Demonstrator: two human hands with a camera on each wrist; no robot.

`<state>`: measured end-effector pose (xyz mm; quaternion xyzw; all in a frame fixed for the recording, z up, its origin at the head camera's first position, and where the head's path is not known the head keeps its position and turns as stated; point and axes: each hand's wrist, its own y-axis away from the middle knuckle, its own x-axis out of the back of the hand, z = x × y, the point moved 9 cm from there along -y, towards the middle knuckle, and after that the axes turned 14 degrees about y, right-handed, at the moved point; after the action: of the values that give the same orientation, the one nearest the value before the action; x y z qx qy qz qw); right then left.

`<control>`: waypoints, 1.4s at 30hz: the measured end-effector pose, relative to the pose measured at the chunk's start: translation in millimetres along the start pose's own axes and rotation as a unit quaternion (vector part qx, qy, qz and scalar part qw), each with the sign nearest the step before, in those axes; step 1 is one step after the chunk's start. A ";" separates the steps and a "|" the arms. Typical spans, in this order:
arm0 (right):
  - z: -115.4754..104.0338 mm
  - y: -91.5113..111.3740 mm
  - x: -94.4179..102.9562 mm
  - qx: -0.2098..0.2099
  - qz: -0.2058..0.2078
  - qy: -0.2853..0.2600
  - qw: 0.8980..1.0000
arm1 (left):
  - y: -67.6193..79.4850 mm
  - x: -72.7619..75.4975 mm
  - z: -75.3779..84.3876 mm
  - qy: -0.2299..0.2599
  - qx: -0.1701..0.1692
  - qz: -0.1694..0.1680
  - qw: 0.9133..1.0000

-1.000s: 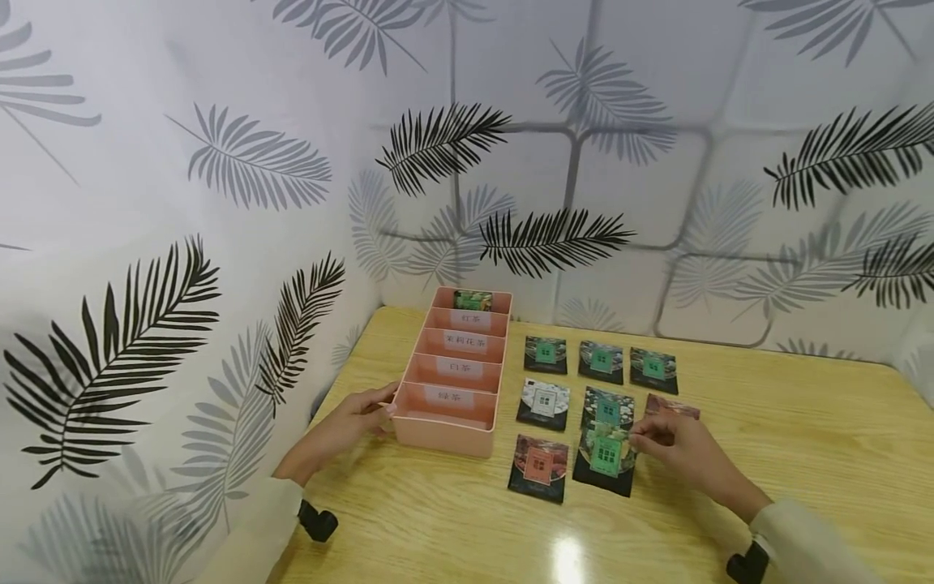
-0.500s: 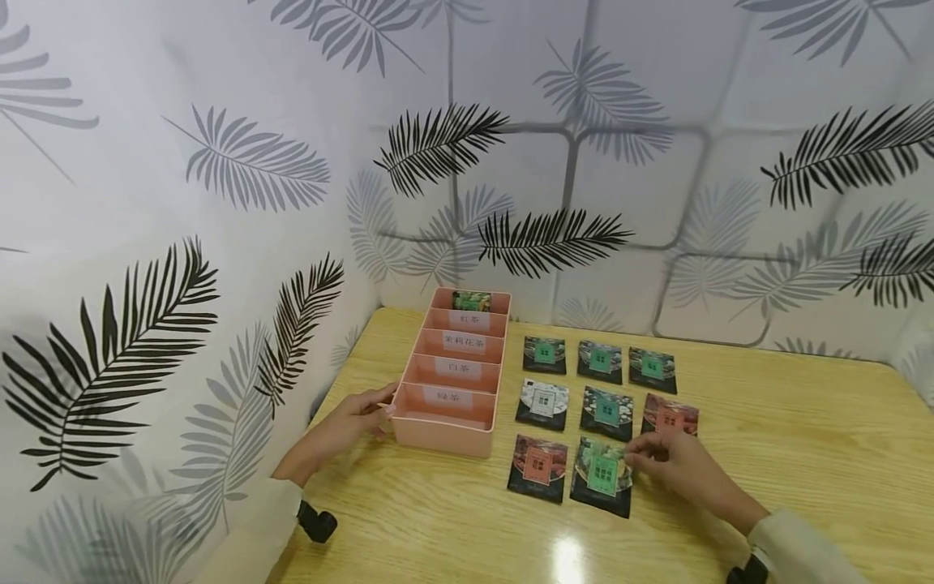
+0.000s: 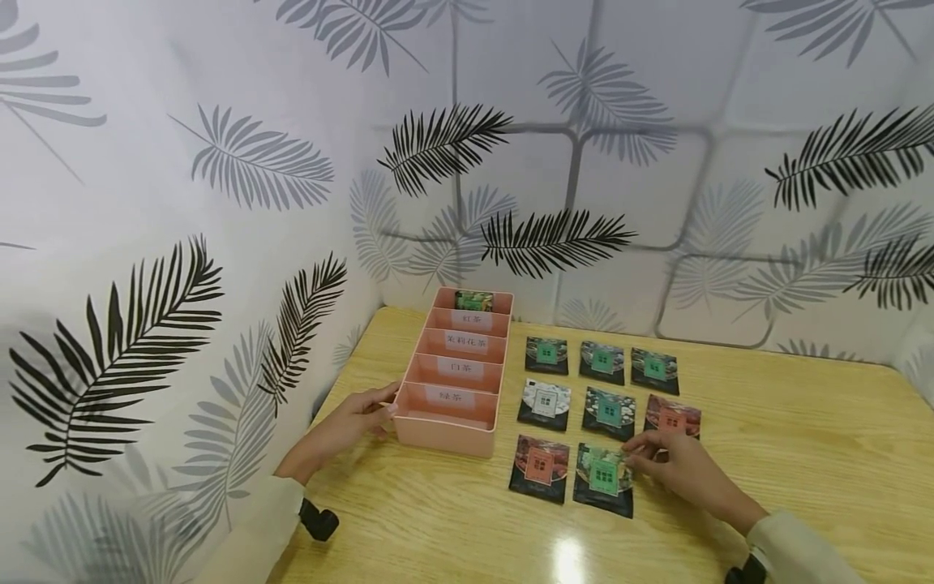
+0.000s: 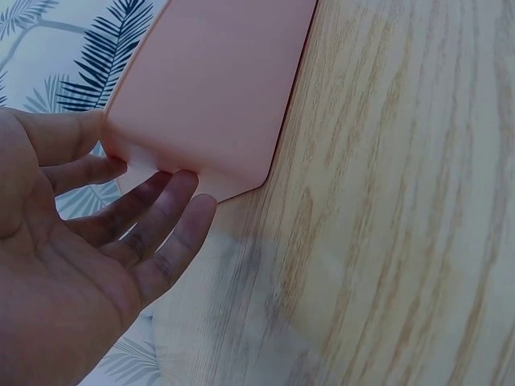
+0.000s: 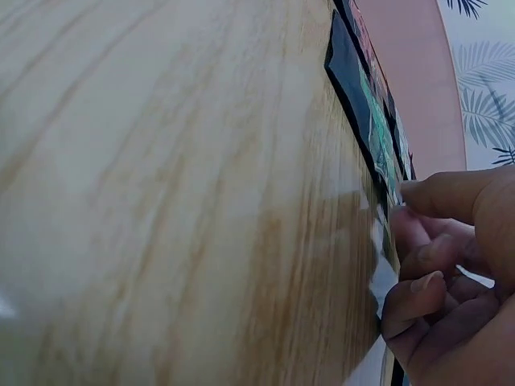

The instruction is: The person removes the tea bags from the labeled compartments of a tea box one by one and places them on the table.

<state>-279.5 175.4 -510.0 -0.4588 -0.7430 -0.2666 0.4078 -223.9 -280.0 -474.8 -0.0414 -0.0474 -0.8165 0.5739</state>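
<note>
My right hand pinches the right edge of a tea bag packet, black with a bright green label, between thumb and index finger. This packet lies flat at the front of the table. In the right wrist view the other fingers are curled below the pinch. My left hand grips the near left corner of a pink divided box. The left wrist view has its fingertips against the box's outer wall. Several of the box's compartments carry white paper labels, and its farthest one holds a green packet.
Right of the box, more tea packets lie in rows: a red one in front, a white, a teal and a red in the middle, green ones behind. A leaf-patterned curtain bounds the wooden table.
The green-label packet, earlier overlapping the teal one behind it, has been drawn toward the front and laid beside the front red packet. My left hand keeps its place on the box.
</note>
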 end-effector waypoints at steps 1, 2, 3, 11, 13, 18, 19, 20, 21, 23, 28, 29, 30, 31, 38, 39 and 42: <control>0.1 -0.6 1.4 0.000 0.006 0.006 1.000 | 0.3 0.2 -0.4 0.001 0.002 0.001 1.000; 0.0 -1.3 3.1 0.001 0.011 0.011 1.000 | 0.5 0.6 -0.6 0.003 0.005 0.003 1.000; -0.3 -2.5 5.4 0.001 0.019 0.014 1.000 | 0.7 1.1 -0.8 0.004 0.007 0.005 1.000; -13.5 -15.3 26.1 0.038 0.076 0.002 0.996 | 0.3 0.1 0.7 0.008 0.001 0.000 1.000; -15.6 -19.7 28.5 0.038 0.071 -0.003 0.997 | 0.9 -0.1 0.2 0.008 0.002 0.001 1.000; -20.6 -36.1 34.9 0.035 0.065 -0.018 0.997 | 2.4 0.3 -0.5 0.011 0.009 0.007 1.000; -22.7 -39.9 36.4 0.037 0.066 -0.018 0.997 | 2.5 0.4 -0.5 0.014 0.010 0.009 1.000; -24.8 -44.0 37.6 0.040 0.066 -0.019 0.997 | 2.8 0.3 -0.2 0.015 0.010 0.010 1.000; -27.2 -48.2 38.8 0.043 0.067 -0.018 0.997 | 2.9 0.3 0.1 0.014 0.009 0.010 1.000; -32.1 -56.7 40.3 0.048 0.068 -0.018 0.996 | 3.1 0.3 0.6 0.011 0.008 0.010 1.000; -45.0 -76.6 41.7 0.061 0.069 -0.029 0.995 | 1.9 0.6 -1.3 0.008 0.014 0.010 1.000; -48.1 -80.9 41.6 0.064 0.071 -0.033 0.995 | 1.7 1.0 -2.0 0.008 0.014 0.010 1.000; -51.9 -84.9 42.0 0.069 0.074 -0.035 0.994 | 1.4 1.5 -2.5 0.008 0.014 0.010 1.000; -55.6 -89.3 42.0 0.073 0.076 -0.039 0.994 | 1.3 1.9 -2.5 0.008 0.013 0.010 1.000; -75.4 -118.4 31.6 0.070 0.052 -0.078 0.993 | 1.5 2.9 -1.2 0.020 0.012 0.015 1.000; -77.7 -121.7 29.5 0.067 0.048 -0.087 0.993 | 1.6 2.5 -1.3 0.020 0.013 0.015 1.000; -89.8 -130.2 26.3 0.075 0.046 -0.099 0.991 | 1.1 1.6 -1.8 0.023 0.015 0.013 1.000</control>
<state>-370.7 61.5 -443.4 -0.4852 -0.7757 -0.1441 0.3771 -223.4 -282.1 -476.3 -0.0147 -0.0459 -0.8088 0.5861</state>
